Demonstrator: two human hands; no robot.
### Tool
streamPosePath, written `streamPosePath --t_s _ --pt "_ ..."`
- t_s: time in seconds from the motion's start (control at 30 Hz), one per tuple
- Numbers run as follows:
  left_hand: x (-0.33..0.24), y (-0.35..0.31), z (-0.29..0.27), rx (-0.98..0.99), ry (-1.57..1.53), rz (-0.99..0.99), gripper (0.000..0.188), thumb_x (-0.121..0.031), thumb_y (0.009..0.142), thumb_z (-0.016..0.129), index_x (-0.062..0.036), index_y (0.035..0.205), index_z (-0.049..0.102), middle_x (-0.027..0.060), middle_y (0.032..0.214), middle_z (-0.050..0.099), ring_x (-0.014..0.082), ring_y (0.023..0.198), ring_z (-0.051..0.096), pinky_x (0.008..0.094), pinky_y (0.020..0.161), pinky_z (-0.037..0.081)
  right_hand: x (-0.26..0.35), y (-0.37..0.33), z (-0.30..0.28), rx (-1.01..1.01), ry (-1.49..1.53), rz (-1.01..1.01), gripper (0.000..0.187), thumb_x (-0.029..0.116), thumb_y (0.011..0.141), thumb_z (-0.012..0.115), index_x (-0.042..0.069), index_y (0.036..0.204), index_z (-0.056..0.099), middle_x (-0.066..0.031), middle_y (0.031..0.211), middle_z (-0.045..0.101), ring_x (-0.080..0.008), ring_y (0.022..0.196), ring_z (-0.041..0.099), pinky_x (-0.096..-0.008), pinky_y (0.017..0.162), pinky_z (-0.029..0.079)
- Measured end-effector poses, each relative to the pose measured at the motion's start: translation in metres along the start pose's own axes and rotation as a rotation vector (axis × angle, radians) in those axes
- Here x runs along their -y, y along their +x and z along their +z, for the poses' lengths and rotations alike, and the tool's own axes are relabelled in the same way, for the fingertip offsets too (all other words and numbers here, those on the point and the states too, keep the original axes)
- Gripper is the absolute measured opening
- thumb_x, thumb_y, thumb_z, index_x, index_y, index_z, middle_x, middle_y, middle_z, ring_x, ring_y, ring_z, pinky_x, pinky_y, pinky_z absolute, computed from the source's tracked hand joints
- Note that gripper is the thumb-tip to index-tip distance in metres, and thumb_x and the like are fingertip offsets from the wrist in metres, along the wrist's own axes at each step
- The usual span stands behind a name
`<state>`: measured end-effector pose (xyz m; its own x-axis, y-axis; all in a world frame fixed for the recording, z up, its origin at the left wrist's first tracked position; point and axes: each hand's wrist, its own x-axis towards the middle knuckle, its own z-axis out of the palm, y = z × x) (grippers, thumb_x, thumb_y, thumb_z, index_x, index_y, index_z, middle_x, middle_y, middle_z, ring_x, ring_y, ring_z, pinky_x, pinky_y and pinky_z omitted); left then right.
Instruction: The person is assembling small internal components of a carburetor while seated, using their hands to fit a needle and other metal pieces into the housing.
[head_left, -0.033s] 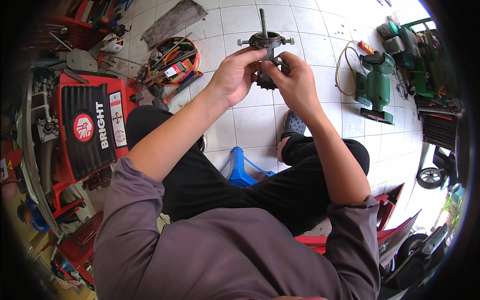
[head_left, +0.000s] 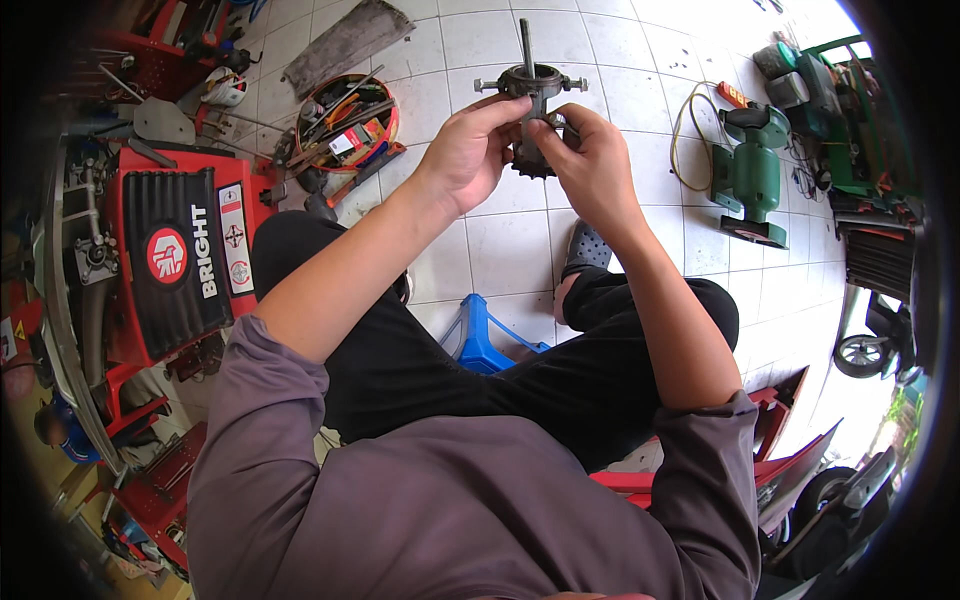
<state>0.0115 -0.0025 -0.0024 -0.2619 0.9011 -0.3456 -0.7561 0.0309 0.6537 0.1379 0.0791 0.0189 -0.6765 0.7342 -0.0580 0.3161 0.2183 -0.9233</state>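
- Landmark: blue plastic stand, between the person's legs.
- Metal part: beyond the blue stand and slightly to its right, held in both hands over the tiled floor.
- Its features: a ring with bolts out to both sides; a thin rod out of the far end; a dark toothed wheel at the near end.
- Left hand: closed around the part from its left, thumb laid along the tube; other fingertips partly hidden.
- Right hand: holding the same part from its right, thumb pressed on it, fingers curled behind.
- Tool basket: beyond the blue stand, to its left.
- Green grinder: beyond the blue stand, well to its right.
- Grey clog: worn, just beyond the blue stand, on its right.
- Red machine: well left of the blue stand.
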Motion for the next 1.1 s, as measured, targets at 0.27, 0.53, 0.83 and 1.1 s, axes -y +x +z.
streamPosePath --t_s 0.27,0.53,0.83,1.1 --pt "0.007 0.002 -0.001 -0.038 0.009 0.041 0.012 -0.02 0.089 0.06 -0.0101 0.091 0.065 -0.0032 0.08 0.062 0.0068 0.072 0.049 0.024 0.062 0.033 -0.004 0.0 0.004 0.004 0.444 0.2 0.021 0.022 0.086 0.065 0.001 0.088 0.061 0.0038 0.062 0.05 -0.0035 0.053 0.04 -0.0208 0.048 0.031" --pt "0.009 0.002 -0.001 -0.041 -0.004 -0.028 0.011 -0.019 0.09 0.059 -0.0099 0.092 0.065 -0.0034 0.078 0.061 0.0069 0.07 0.05 0.0236 0.062 0.034 -0.003 0.001 0.006 -0.048 0.477 0.231 0.021 0.021 0.086 0.066 0.002 0.088 0.059 0.0028 0.063 0.049 -0.0036 0.052 0.04 -0.0209 0.048 0.031" --pt "0.014 0.005 -0.004 -0.007 0.027 -0.016 0.013 -0.02 0.09 0.059 -0.0097 0.096 0.065 -0.0028 0.08 0.063 0.0067 0.069 0.051 0.0228 0.06 0.035 -0.017 0.003 0.0 0.075 0.92 0.324 0.013 0.013 0.085 0.063 0.001 0.088 0.059 0.0004 0.066 0.055 -0.0049 0.053 0.043 -0.0225 0.049 0.033" --pt "0.018 0.004 -0.006 -0.042 0.019 -0.032 0.013 -0.02 0.09 0.059 -0.0098 0.096 0.065 -0.0026 0.081 0.064 0.0066 0.07 0.052 0.0227 0.06 0.035 -0.008 0.001 -0.001 0.068 0.676 0.337 0.011 0.014 0.089 0.059 0.003 0.093 0.056 0.0051 0.064 0.045 -0.0035 0.052 0.036 -0.0223 0.051 0.032"
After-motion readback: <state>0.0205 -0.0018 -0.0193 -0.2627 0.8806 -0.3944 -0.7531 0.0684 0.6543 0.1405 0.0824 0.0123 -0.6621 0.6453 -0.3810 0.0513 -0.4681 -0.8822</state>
